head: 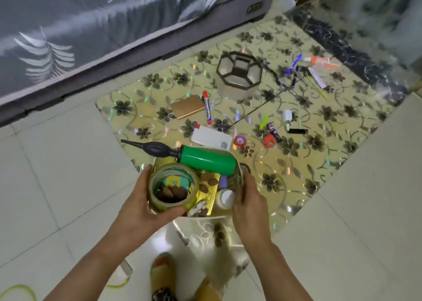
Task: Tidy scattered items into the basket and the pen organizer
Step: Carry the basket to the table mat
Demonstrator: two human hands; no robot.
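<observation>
I hold a pale basket [239, 168] over the near edge of the floral table. My left hand [139, 200] grips its left side, my right hand [247, 200] its right side. Inside lie a green balloon pump [205, 159] with a black nozzle sticking out left, a big roll of clear tape [173, 187], a gold packet [209, 195] and a white bottle [226, 199]. The dark octagonal pen organizer [239, 71] stands at the back of the table. Pens and markers [303, 72] lie scattered to its right. A red-capped marker [207, 107] lies in the middle.
On the table also lie a copper-coloured case [188, 106], a white power bank [211, 138], a small red tape roll [239, 141], an orange block [269, 141], a white charger [287, 117] and a black stick [296, 131]. A bed [91, 38] runs along the left. White floor tiles surround the table.
</observation>
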